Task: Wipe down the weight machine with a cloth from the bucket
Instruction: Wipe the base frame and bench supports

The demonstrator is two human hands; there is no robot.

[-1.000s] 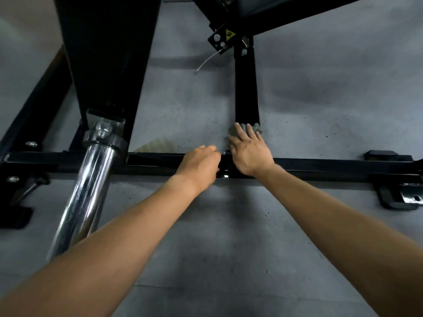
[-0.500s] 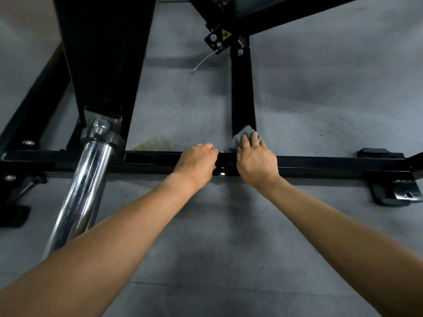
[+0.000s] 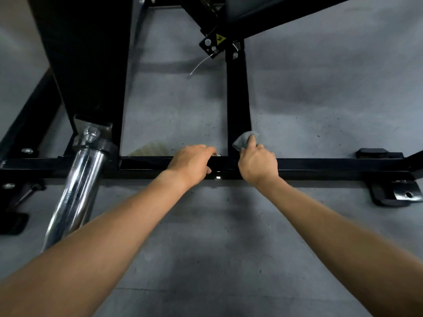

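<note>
My right hand [image 3: 257,164] holds the grey cloth [image 3: 243,140] at the base of the black weight machine [image 3: 87,65], fingers curled over the fabric and bunching it. The hand rests on the cross rail [image 3: 332,167], at the corner where it meets the long rail [image 3: 238,99] that runs away from me. The cloth sticks out past my fingertips on the far side of the hand, pressed against the right edge of the long rail and down on the grey floor [image 3: 206,248].

My left hand [image 3: 192,163] grips the cross rail just left of that joint. Its fingers are hooked over the far edge and the thumb lies on the near face, close to the right hand but apart from it. A chrome bar [image 3: 75,197] slants toward me at left, and a black foot bracket [image 3: 398,195] sits at the right end of the cross rail.

A second ago my right hand lay flat on the long rail, fingers spread over the cloth. It has since drawn back toward me and slid to the rail's right side, and the cloth has gathered into a wad under curled fingers. The left hand has kept its place on the cross rail.
</note>
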